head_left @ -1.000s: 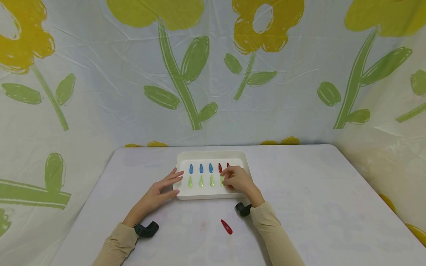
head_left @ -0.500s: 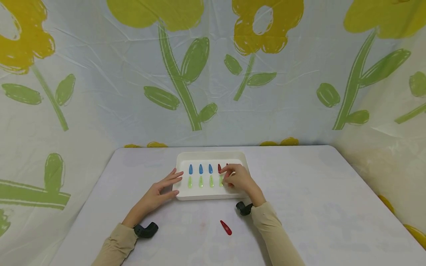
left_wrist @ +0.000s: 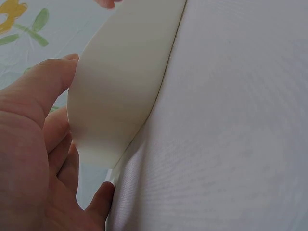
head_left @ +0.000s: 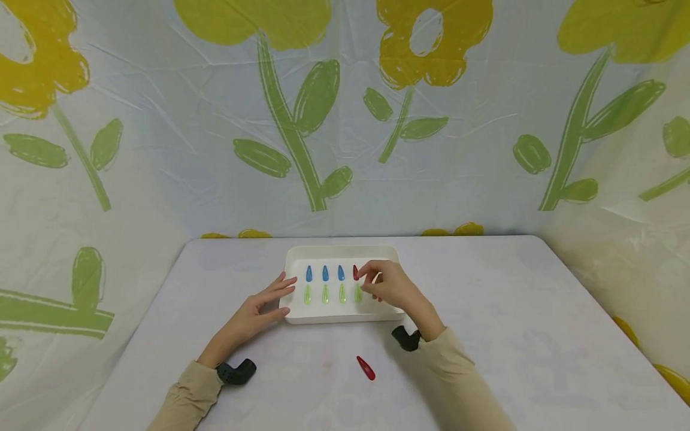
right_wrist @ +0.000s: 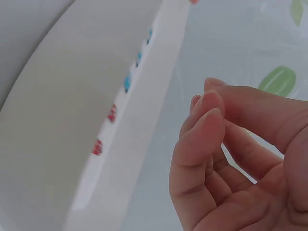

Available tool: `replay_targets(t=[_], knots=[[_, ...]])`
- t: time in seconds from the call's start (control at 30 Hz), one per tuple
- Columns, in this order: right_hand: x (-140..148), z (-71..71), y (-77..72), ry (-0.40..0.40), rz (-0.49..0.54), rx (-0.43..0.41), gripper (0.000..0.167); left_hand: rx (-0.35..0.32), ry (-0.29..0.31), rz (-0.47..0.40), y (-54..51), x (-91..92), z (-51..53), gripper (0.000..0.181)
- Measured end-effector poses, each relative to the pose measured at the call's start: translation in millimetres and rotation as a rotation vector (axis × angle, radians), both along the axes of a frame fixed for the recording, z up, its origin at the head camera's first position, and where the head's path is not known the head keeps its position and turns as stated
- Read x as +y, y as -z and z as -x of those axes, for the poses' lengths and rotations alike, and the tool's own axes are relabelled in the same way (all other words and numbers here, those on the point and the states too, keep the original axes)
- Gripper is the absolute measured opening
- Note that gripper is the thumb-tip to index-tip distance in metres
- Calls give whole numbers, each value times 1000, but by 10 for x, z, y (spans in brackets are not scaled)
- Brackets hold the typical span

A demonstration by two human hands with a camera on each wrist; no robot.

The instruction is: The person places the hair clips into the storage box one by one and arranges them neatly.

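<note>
My left hand lies at the left end of the white tray, spread fingers touching its rim. In the left wrist view the thumb rests against the tray wall. Over the tray's right part is my right hand, thumb and fingertips bent close together; nothing shows between them in the right wrist view. A red snap hair clip lies just left of those fingertips. Another red clip shows in the right wrist view, covered by the hand in the head view.
Three blue clips continue the back row leftward. Several green clips form the front row. One more red clip lies on the table before the tray. A flower-printed curtain hangs behind.
My right hand lifts slightly and its wrist shifts right. The rightmost red clip, partly visible before, is now hidden behind that hand. My left hand stays put.
</note>
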State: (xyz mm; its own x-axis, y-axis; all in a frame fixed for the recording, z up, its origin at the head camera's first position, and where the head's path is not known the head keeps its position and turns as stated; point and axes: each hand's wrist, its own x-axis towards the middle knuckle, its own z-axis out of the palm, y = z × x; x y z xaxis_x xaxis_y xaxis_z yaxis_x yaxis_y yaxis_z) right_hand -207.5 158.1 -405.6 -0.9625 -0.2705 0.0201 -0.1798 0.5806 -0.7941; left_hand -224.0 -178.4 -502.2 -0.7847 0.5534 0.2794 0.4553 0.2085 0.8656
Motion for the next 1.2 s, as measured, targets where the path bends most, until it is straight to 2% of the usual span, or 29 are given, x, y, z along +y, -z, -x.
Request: replay_targets(t=[0.17, 0.3, 0.47, 0.7, 0.87, 1.03, 1.2], knots=[[4, -189, -137, -94, -70, 113, 8, 11, -3, 2, 4, -1, 3, 53], [-6, -347, -189, -143, -130, 201, 5, 21, -15, 16, 19, 3, 7, 53], [-23, -530, -180, -196, -184, 212, 4, 20, -12, 21, 11, 7, 3, 53], [-44, -757, -66, -241, -229, 153, 10, 3, -2, 11, -20, 13, -13, 53], [-48, -889, 79, -236, -303, 118, 15, 8, 1, 11, -26, 14, -17, 53], [-40, -964, 214, -224, -308, 6, 20, 11, 4, 8, -32, 18, -13, 52], [-42, -974, 273, -208, -269, -77, 23, 21, 6, 12, -19, 11, -10, 52]])
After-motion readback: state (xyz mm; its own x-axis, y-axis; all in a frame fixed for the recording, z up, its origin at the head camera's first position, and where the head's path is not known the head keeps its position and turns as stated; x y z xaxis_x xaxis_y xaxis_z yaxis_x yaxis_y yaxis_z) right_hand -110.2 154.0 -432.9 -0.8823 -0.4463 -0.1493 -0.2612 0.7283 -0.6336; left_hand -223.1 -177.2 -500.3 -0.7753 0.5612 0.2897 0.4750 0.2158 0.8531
